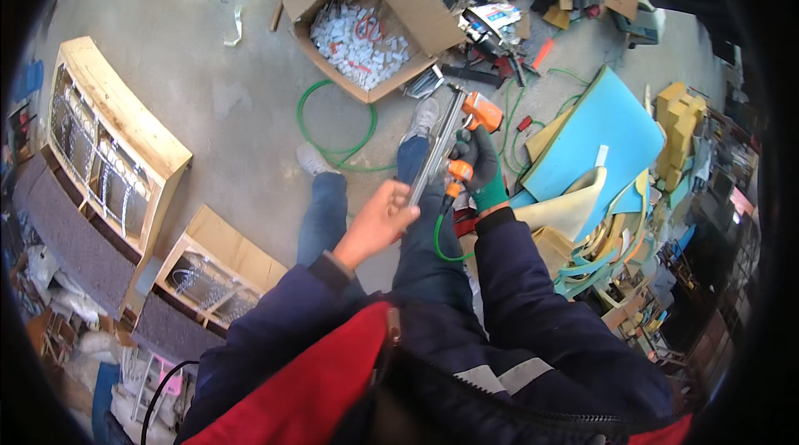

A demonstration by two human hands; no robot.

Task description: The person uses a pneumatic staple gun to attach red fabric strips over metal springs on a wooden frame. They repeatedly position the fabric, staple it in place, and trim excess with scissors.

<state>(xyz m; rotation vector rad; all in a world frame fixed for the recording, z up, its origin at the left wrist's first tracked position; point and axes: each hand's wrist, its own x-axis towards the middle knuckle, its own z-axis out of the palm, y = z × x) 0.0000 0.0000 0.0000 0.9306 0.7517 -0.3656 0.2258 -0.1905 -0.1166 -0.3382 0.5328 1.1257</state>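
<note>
Centrally placed, an orange pneumatic tool (483, 111) is held above the concrete floor (241, 145), in front of the person's trunk and over the legs. Its long metal magazine (434, 155) runs obliquely, from the orange head at the far end to the near end at the left hand. The right hand (483, 169), in a dark and green glove, has its fingers wrapped around the tool's handle; part of the grip is hidden by the tool itself. The left hand (377, 223) is bare, its thumb and fingers pinching the near end of the magazine. A green hose (439, 238) joins the tool below the gloved hand and curves toward the right forearm.

Beyond the feet stands an open cardboard box (420, 8), containing many small white pieces (349, 37) and an orange-red item among them. A green coil (374, 119) lies on the floor just beside the box, on the near side. At left are a larger wooden frame (141, 133) and a smaller wooden frame (235, 252), both fitted with metal springs. At right, a blue foam sheet (603, 141) leans over cream offcuts; yellow foam blocks (678, 124) lie farther right. Mixed scrap (499, 20) is heaped behind the box.
</note>
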